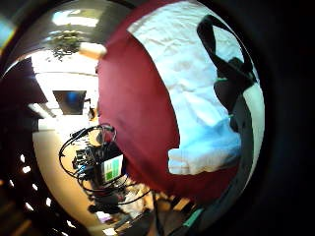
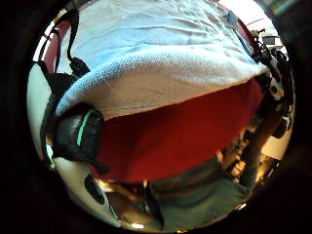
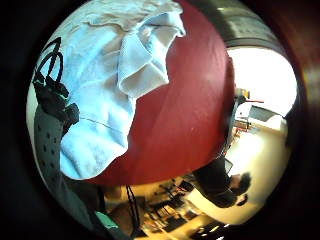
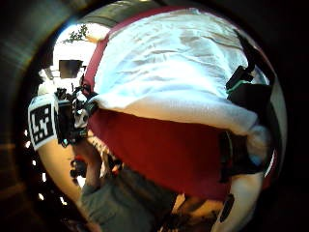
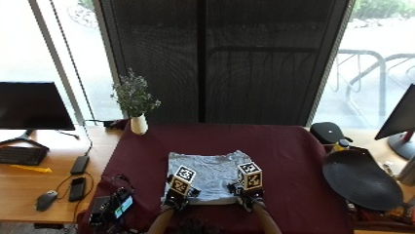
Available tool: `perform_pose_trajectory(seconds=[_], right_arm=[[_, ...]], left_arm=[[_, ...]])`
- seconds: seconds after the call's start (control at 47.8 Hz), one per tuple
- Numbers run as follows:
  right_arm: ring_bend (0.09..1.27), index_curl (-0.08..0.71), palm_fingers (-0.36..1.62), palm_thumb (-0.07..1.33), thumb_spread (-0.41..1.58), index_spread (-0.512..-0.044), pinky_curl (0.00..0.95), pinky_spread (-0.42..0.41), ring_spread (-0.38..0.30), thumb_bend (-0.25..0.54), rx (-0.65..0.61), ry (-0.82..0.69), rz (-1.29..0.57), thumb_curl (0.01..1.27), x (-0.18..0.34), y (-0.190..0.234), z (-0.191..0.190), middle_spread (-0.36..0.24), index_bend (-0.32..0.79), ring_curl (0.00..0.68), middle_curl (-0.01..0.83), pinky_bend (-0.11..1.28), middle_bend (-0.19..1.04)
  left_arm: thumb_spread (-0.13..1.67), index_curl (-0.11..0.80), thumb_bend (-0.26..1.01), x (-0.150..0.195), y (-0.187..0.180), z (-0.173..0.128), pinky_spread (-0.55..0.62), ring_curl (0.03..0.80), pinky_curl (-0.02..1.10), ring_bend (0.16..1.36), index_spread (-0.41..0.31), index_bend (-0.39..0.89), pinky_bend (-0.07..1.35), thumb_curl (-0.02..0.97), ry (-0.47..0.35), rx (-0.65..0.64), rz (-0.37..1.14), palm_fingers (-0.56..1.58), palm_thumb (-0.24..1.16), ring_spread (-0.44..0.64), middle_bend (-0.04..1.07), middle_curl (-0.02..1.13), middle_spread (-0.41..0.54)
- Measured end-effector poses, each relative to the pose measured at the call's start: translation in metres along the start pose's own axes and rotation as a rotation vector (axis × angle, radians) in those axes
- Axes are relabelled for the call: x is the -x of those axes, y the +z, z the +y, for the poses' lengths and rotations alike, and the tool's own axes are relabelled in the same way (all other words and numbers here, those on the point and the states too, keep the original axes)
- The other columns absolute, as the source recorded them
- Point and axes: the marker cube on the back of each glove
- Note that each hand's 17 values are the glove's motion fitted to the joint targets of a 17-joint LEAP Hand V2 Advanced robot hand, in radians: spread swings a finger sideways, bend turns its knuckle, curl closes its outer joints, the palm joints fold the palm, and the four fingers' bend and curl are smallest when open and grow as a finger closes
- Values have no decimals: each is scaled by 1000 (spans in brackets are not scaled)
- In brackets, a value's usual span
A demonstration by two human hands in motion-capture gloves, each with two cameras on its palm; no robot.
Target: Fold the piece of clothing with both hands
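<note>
A light blue-grey garment (image 5: 204, 174) lies flat on the dark red tablecloth (image 5: 292, 156), with its sleeves folded in. My left hand (image 5: 175, 199) is at its near left corner and my right hand (image 5: 248, 197) at its near right corner. In the left thumb side palm view the near hem (image 2: 161, 83) lifts off the cloth, and a gloved finger (image 2: 78, 134) curls round its corner. The right thumb side palm view shows the same raised hem (image 4: 178, 108) with gloved fingers (image 4: 248, 99) pinching its end. A folded sleeve (image 3: 145, 55) lies on the garment's body.
A white vase of flowers (image 5: 138, 123) stands at the table's far left corner. A small device with cables (image 5: 111, 207) sits at the near left corner. A side desk on the left holds a monitor (image 5: 32, 105), phone (image 5: 77, 188) and mouse (image 5: 45, 200). A black round object (image 5: 360, 178) lies to the right.
</note>
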Motion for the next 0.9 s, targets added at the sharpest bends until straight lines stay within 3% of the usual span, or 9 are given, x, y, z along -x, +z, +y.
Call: perform_pose_trajectory(seconds=[0.084, 0.146, 0.209, 0.314, 0.418, 0.502, 0.648, 0.753, 0.899], right_arm=[[551, 324, 1180, 1014, 1026, -296, 360, -224, -246, 66, 159, -115, -57, 476, 2, -19, 13, -172, 90, 394, 387, 550, 230], [564, 314, 1185, 1021, 1008, -294, 365, -240, -249, 48, 173, -133, -97, 478, -2, -40, 9, -173, 90, 398, 395, 557, 231], [588, 300, 1201, 1029, 1009, -289, 368, -257, -251, 35, 109, -91, -153, 475, -13, -66, -12, -175, 79, 406, 406, 561, 248], [629, 268, 1204, 1039, 1019, -287, 373, -271, -239, 15, -150, -5, -214, 468, -20, -124, -47, -179, 40, 421, 434, 570, 310], [679, 238, 1192, 1029, 1037, -286, 375, -270, -229, -10, -189, 45, -239, 446, -24, -145, -85, -184, 41, 438, 455, 570, 358], [713, 217, 1181, 1027, 1062, -291, 377, -271, -224, -13, -226, 109, -245, 431, -30, -147, -120, -186, 38, 451, 466, 584, 383], [765, 197, 1188, 1018, 1072, -291, 381, -279, -214, -17, -358, 224, -191, 409, -46, -146, -153, -188, 54, 471, 478, 593, 401], [782, 191, 1190, 1014, 1075, -292, 382, -277, -209, -17, -348, 276, -244, 399, -49, -140, -146, -186, 65, 478, 486, 592, 422], [740, 188, 973, 961, 1117, -285, 386, -179, -199, -27, -681, 230, -333, 371, -56, -149, -108, -168, 82, 475, 486, 549, 395]], left_arm=[[1218, 457, -12, -2, -21, 23, -131, 380, 329, 569, -308, 258, 126, 312, 131, 162, 81, 1201, 597, -359, 392, 502, -333], [1220, 467, -11, 4, -38, 21, -119, 383, 316, 569, -310, 266, 112, 311, 135, 186, 83, 1189, 601, -362, 422, 511, -338], [1228, 476, -7, 15, -59, 7, -109, 389, 301, 575, -312, 272, 105, 311, 77, 160, 78, 1179, 616, -362, 447, 518, -342], [1248, 487, -8, 38, -91, -38, -90, 396, 273, 586, -310, 268, 92, 305, -54, 87, 55, 1163, 623, -367, 508, 535, -351], [1271, 496, -5, 50, -114, -54, -63, 412, 239, 627, -305, 257, 77, 299, -174, 118, 32, 1145, 637, -368, 546, 546, -350], [1296, 504, -3, 57, -116, -94, -38, 426, 210, 660, -305, 252, 72, 295, -219, -56, 2, 1130, 647, -364, 575, 556, -350], [1329, 517, -7, 66, -102, -126, -11, 446, 170, 699, -297, 246, 76, 284, -252, -122, 1, 1115, 653, -355, 611, 568, -351], [1350, 527, -4, 67, -94, -128, 1, 458, 147, 724, -298, 248, 84, 278, -265, -163, 62, 1117, 660, -347, 623, 574, -348], [1363, 533, -6, 100, -96, -120, 32, 445, 128, 652, -290, 237, 112, 272, -408, -496, -40, 1025, 662, -321, 627, 572, -341]])
